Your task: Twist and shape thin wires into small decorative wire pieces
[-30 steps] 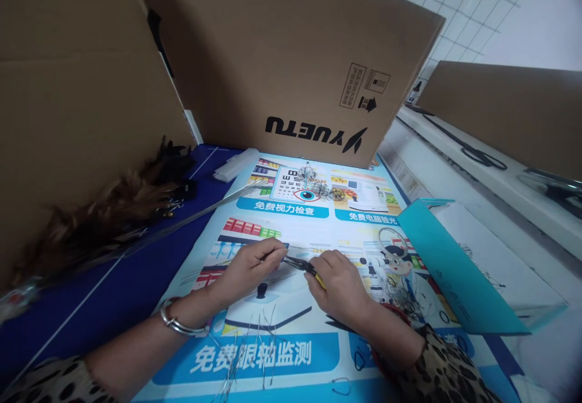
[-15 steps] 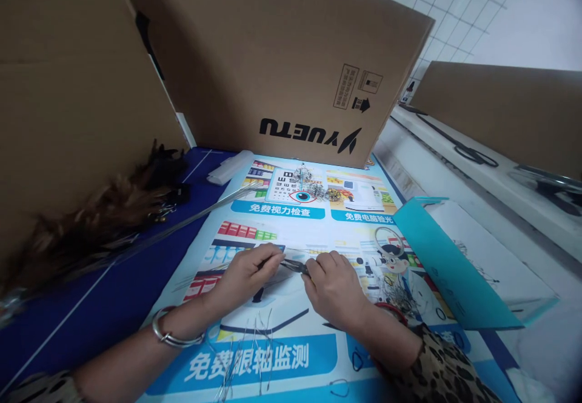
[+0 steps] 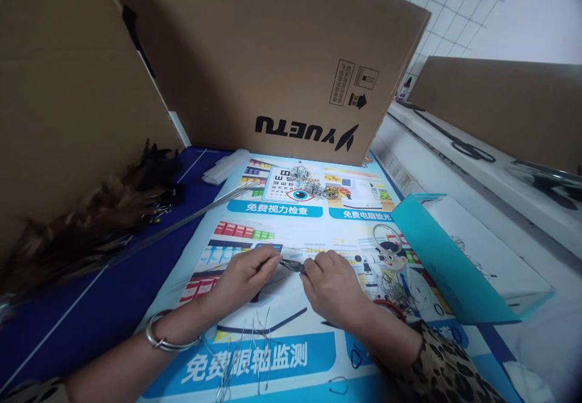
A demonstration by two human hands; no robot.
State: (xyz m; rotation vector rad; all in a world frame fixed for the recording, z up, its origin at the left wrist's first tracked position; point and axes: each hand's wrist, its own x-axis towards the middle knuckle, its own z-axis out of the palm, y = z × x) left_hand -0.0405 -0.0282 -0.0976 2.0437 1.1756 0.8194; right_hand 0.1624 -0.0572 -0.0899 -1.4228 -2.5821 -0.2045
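In the middle of the head view, my right hand [image 3: 335, 283] is wrapped round a pair of dark pliers [image 3: 293, 265], whose jaws point left. Facing it, my left hand [image 3: 253, 271] pinches a thin metal wire close to the jaw tips; the tips are partly hidden by my fingers. A fine strand of wire [image 3: 297, 248] runs between the two hands, just above the pliers. Several cut wires [image 3: 254, 354] lie loose on the printed poster [image 3: 336, 333] below. Beside my right forearm rests a tangle of wire pieces [image 3: 396, 294].
Small wire bunches [image 3: 313, 188] sit farther back. Long wires [image 3: 200, 216] and brown feathers [image 3: 82, 221] lie on the left. A teal open box [image 3: 454, 269] stands on the right, near a wire ring [image 3: 387, 238]. Cardboard boxes [image 3: 254, 45] wall off the back.
The view has shifted slightly, so the surroundings sit a little farther left. Both hands keep nearly the same pose around the pliers and wire.
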